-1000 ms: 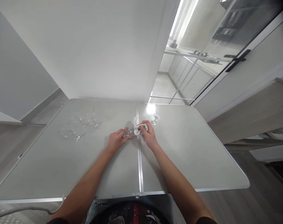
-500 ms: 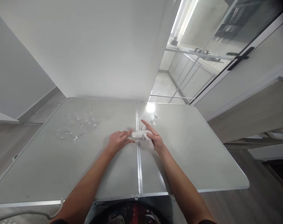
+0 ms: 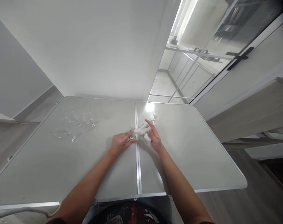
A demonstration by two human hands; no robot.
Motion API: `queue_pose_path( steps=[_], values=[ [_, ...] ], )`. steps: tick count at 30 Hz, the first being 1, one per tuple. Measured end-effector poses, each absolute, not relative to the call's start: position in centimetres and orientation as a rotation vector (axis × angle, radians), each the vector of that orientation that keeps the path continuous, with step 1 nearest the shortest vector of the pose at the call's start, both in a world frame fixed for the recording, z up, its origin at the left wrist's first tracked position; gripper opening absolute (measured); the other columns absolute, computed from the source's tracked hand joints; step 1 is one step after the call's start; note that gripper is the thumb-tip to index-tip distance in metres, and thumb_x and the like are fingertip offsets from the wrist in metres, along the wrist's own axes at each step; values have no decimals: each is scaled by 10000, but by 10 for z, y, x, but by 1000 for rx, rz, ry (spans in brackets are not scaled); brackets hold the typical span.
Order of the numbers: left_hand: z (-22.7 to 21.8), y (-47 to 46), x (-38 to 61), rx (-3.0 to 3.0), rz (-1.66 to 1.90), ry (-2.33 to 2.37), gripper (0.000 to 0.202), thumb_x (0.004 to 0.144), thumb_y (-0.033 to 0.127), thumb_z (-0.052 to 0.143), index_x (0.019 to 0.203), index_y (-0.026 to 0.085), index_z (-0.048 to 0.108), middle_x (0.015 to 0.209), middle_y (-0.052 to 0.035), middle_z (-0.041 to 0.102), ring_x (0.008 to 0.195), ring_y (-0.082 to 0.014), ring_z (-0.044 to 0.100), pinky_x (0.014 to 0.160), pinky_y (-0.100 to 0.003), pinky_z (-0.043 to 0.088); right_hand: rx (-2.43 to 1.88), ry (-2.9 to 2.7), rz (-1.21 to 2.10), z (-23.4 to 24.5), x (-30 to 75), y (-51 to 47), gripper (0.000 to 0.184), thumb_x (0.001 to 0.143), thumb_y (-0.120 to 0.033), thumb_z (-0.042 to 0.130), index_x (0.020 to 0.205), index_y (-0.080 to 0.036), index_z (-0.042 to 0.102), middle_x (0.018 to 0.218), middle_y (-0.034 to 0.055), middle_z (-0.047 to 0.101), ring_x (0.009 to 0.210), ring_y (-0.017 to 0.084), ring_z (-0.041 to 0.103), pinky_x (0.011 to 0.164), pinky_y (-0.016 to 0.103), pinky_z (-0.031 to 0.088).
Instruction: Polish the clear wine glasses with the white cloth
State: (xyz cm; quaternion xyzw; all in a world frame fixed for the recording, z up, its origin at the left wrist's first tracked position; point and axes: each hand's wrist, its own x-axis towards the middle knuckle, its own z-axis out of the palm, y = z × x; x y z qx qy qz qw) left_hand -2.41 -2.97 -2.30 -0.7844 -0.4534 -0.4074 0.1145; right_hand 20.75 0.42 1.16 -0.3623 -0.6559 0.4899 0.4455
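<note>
Near the table's middle seam, my left hand closes its fingers and thumb around a clear wine glass, whose outline is hard to see. My right hand grips a white cloth at the right side of this glass, its index finger stretched out. Part of the cloth covers the glass, so the exact contact is hidden. Just beyond my right fingertips stands another stemmed glass.
Several clear stemmed glasses are grouped on the left half of the grey folding table. A white wall rises behind the table. A glass-paned door stands at the back right. A cable runs along the front left edge.
My right hand and the cloth have shifted slightly up, and the cloth has drawn partly out of the glass, showing more clear glass by my left fingers. My left hand keeps its hold.
</note>
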Motion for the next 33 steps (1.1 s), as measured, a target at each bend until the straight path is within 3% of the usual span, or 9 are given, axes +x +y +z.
queue_pose_path(
  steps=[5,10,15,18,24,28,31,33],
  values=[
    [-22,-34,-23,-2290,-1088,-1269,458,892,520,685,1204,185,696,733,-20,752,572,-125,643,586,-259,419,-885,-1862,1233,15,200,5,609,975,-611,490,1481,-274,517,1252,67,671,1202,278,584,1092,428,413],
    [-20,-31,-23,-2356,-1167,-1331,459,897,553,659,1190,203,707,657,-1,708,549,-108,609,566,-242,398,-954,-1544,1350,18,206,5,522,1004,-578,418,1353,-244,616,1090,54,689,903,216,640,868,354,504],
    [-26,-35,-18,-2305,-1237,-1339,445,889,522,692,1197,202,707,637,7,707,533,-104,612,550,-231,408,-940,-1613,1082,14,202,5,497,1001,-570,445,1338,-249,620,1239,56,651,1132,247,593,1058,383,414],
    [-32,-35,-19,-2332,-1199,-1403,443,878,537,698,1183,216,724,748,-28,761,604,-121,666,581,-233,444,-874,-1786,1212,12,197,4,549,993,-601,439,1389,-252,588,1158,53,671,1087,250,602,1042,398,428],
    [-36,-27,-19,-2406,-1515,-1484,479,830,601,710,1107,213,757,712,6,746,484,-70,564,539,-197,460,-947,-1521,1200,12,205,1,504,990,-604,438,1302,-250,617,1072,67,666,1007,241,629,912,373,501],
    [-34,-30,-18,-2377,-1515,-1412,446,838,534,739,1150,214,739,725,14,757,478,-70,576,535,-200,461,-897,-1697,1200,13,207,1,559,1002,-609,406,1422,-255,508,1092,82,702,1108,264,625,1032,438,461],
    [-34,-33,-22,-2412,-1391,-1291,468,845,505,746,1213,217,709,752,1,772,546,-91,648,571,-207,472,-872,-1951,1240,16,204,2,518,1011,-578,418,1389,-250,552,1195,80,683,1181,263,589,1112,447,393],
    [-35,-33,-25,-2422,-1352,-1271,473,840,516,747,1211,226,709,724,4,761,551,-94,652,582,-208,470,-877,-1953,1283,19,204,2,483,1016,-559,417,1343,-250,593,1218,72,658,1160,257,590,1086,429,410]
  ],
)
